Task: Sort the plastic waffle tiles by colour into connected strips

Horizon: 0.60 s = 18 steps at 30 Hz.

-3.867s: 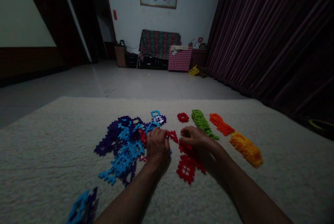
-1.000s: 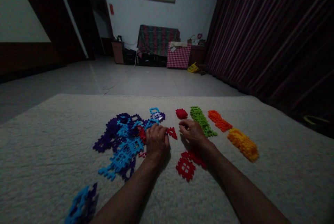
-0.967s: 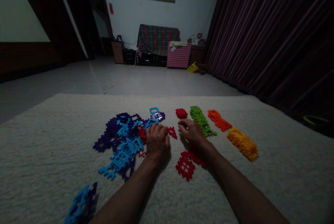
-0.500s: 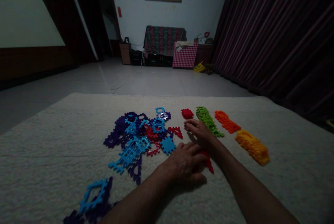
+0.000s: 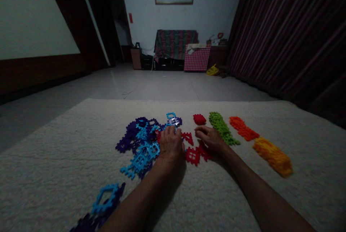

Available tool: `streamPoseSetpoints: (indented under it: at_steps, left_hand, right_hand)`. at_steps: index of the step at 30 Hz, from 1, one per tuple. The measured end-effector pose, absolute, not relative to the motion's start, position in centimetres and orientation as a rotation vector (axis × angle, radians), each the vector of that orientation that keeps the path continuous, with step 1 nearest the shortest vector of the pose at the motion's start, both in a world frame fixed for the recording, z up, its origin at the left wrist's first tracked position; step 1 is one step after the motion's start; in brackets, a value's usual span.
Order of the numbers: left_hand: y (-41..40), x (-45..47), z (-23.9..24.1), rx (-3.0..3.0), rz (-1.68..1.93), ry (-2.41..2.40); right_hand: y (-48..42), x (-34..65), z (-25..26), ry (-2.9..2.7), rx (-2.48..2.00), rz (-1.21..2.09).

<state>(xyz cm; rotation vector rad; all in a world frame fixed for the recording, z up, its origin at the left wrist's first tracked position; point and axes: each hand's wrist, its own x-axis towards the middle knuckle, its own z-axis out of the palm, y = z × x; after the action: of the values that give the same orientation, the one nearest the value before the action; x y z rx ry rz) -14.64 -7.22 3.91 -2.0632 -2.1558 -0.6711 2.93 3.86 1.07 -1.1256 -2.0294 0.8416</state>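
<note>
My left hand [image 5: 171, 144] reaches over the right side of a mixed pile of plastic interlocking pieces, fingers a little apart and bent down onto them. Its fingertips cover some pieces, and I see nothing held. Light-blue pieces [image 5: 142, 158] and dark purple pieces [image 5: 131, 132] make up most of the pile. To the right, my right hand [image 5: 209, 138] hovers low with loosely curved fingers apart, nothing visible in them. Between the hands lie a red window piece [image 5: 193, 155] and a red triangular piece [image 5: 187, 138]. A small red stack [image 5: 199, 119] sits just beyond the right hand.
Rows of green pieces [image 5: 222, 129], orange pieces [image 5: 243, 128] and yellow pieces [image 5: 273, 157] lie at right. Nearer on the left is a light-blue frame piece [image 5: 105, 198] on purple ones. Everything rests on a pale textured mat [image 5: 67, 152]; tiled floor [image 5: 162, 87] lies beyond.
My left hand has moved left and forward from the red pieces onto the pile, uncovering a red window piece. The right hand stays near the red stack. The view has shifted slightly.
</note>
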Motion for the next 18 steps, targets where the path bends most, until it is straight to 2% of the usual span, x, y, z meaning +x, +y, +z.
streamPoseSetpoints:
  at_steps: [5, 9, 18]
  left_hand:
    - [-7.0, -18.0, 4.9, -1.952, -0.327, -2.422]
    - [-7.2, -19.5, 5.3, -2.163, -0.136, -2.359]
    - [-7.9, -20.0, 7.2, -2.24, -0.141, -2.279]
  right_hand:
    - [3.5, 2.6, 1.0, -2.1, -1.097, 0.686]
    - [3.7, 2.7, 0.8, -2.08, -1.136, 0.693]
    - [3.0, 2.2, 0.9, -2.044, -1.096, 0.625]
